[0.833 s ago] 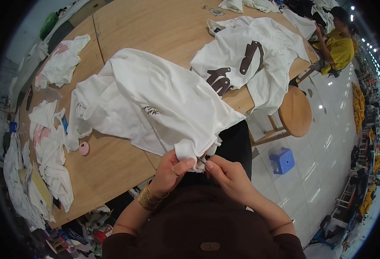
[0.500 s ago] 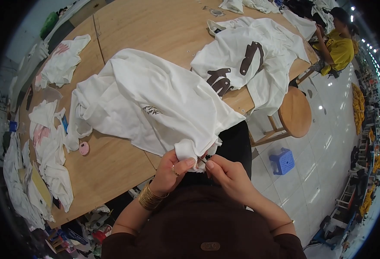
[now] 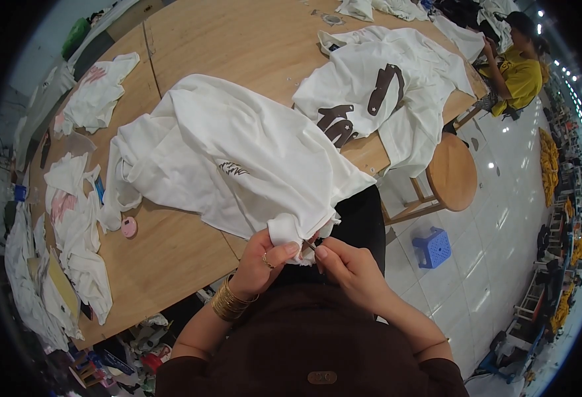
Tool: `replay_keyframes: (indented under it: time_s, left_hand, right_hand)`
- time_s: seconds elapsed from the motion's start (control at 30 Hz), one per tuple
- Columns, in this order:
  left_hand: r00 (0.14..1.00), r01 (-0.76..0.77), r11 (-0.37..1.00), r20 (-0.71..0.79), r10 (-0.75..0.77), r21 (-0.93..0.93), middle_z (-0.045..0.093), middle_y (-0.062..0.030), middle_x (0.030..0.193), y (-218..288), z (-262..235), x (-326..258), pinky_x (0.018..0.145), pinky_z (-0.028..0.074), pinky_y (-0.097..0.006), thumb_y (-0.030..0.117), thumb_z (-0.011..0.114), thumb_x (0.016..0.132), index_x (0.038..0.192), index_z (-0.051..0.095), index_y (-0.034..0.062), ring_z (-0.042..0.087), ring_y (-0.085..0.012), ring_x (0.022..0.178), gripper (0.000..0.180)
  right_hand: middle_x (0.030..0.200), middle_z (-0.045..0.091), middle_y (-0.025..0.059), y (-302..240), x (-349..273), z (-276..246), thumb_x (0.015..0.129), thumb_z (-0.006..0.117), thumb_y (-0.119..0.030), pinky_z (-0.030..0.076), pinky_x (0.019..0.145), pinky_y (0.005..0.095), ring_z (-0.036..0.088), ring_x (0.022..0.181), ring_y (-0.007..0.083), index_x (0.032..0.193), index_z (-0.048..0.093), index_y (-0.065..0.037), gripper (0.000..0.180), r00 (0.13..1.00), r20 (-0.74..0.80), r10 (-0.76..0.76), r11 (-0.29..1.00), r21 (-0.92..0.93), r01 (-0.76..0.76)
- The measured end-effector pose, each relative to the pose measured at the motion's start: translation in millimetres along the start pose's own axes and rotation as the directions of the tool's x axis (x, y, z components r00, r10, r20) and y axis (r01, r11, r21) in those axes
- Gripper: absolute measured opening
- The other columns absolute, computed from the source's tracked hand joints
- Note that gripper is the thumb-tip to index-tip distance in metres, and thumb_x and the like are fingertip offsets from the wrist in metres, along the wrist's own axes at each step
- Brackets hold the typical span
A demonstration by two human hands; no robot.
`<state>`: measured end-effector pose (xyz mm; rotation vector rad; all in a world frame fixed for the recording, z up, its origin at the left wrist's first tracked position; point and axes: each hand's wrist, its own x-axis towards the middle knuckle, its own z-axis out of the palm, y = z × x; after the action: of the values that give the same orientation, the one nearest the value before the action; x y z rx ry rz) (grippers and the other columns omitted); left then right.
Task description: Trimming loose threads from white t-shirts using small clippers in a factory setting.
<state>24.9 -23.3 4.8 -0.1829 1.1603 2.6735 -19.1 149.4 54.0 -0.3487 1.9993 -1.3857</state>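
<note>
A white garment [image 3: 264, 145] with a small dark print spreads over the table's near edge, its gathered end hanging at my lap. My left hand [image 3: 262, 263] is closed on a folded piece of this end, thumb on top; a ring and gold bangles show on that arm. My right hand [image 3: 349, 266] pinches a slim dark metal tool [image 3: 309, 245], whose tip meets the fabric beside my left thumb. Its kind is too small to make out, and my fingers hide its rear part. Behind lies a second white garment [image 3: 423, 79] with dark brown patches.
White cloth pieces with reddish marks [image 3: 99, 89] and a round pink object [image 3: 129, 227] lie on the wooden table [image 3: 218, 46]. To the right stand a round wooden stool [image 3: 451, 172] and a low blue plastic stool [image 3: 432, 247]. A person in yellow [image 3: 521, 83] sits far right, handling white cloth.
The tool in my right hand has shifted very slightly at the fabric. Both hands and the garment otherwise keep their places.
</note>
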Motion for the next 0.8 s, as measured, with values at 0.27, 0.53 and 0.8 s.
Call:
replay_keyframes:
  time_s: [0.27,0.53,0.8]
  left_hand:
    - [1.0,0.01,0.999,0.012,-0.01,-0.042,0.058,-0.0071,0.099,-2.0,-4.7,-0.5,0.079,0.042,-0.027,0.011,0.054,0.083,0.104,0.054,-0.0026,0.054,-0.0136,0.089,0.025]
    - [1.0,0.018,0.999,0.018,-0.017,-0.031,0.057,-0.005,0.09,-2.9,-5.9,-1.7,0.075,0.042,-0.026,0.011,0.053,0.083,0.099,0.055,-0.0017,0.053,-0.012,0.082,0.02]
    - [0.999,0.037,0.999,0.027,-0.037,-0.011,0.057,-0.0051,0.092,1.3,-5.0,0.5,0.075,0.043,-0.027,0.01,0.054,0.083,0.102,0.054,-0.0025,0.053,-0.0123,0.083,0.024]
  right_hand:
    - [0.06,0.051,0.0081,1.7,1.3,0.2,0.094,0.045,-0.027,0.041,0.053,0.0282,0.047,0.053,0.0146,0.084,0.053,0.0,0.029,0.999,0.025,0.034,0.999,0.031,-0.035]
    - [0.06,0.051,0.0084,-2.8,1.7,-1.0,0.093,0.046,-0.025,0.041,0.053,0.0283,0.046,0.052,0.0152,0.088,0.053,-0.001,0.026,0.998,0.047,0.03,0.999,0.03,-0.031]
    - [0.06,0.052,0.0108,-3.6,1.2,-1.1,0.092,0.049,-0.025,0.042,0.052,0.0295,0.049,0.051,0.0184,0.089,0.054,-0.002,0.024,0.999,0.017,0.028,1.0,-0.007,-0.028]
